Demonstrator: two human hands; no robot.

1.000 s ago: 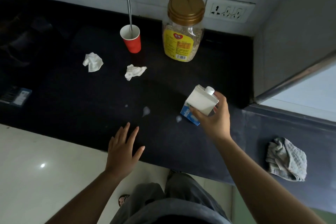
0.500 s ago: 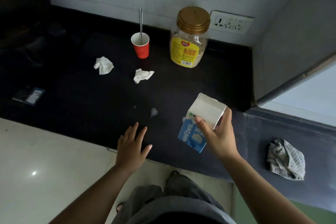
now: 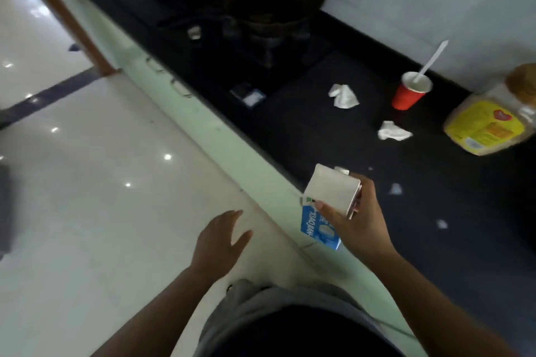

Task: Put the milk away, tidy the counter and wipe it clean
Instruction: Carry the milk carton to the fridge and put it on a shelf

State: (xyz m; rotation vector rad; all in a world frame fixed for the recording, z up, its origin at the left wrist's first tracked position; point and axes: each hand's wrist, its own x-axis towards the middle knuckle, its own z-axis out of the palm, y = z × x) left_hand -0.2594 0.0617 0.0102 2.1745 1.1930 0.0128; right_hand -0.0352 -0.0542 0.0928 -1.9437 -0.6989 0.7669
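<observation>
Glossy pale floor (image 3: 87, 197) fills the left now that the view has swung left; the dark bench (image 3: 464, 240) runs diagonally and blurs toward the right edge, where the yellow-labelled jar (image 3: 487, 127) is cut off. A dark pan (image 3: 272, 0) sits on a stove too dim to read. The right hand (image 3: 356, 220) is clamped on the boxy blue-and-white milk carton (image 3: 327, 206), lifted clear over the bench edge. The left hand (image 3: 217, 240) hangs spread and empty. Two crumpled tissues (image 3: 343, 95) and a red cup (image 3: 409, 93) lie beyond, with pale spill spots (image 3: 396, 189).
</observation>
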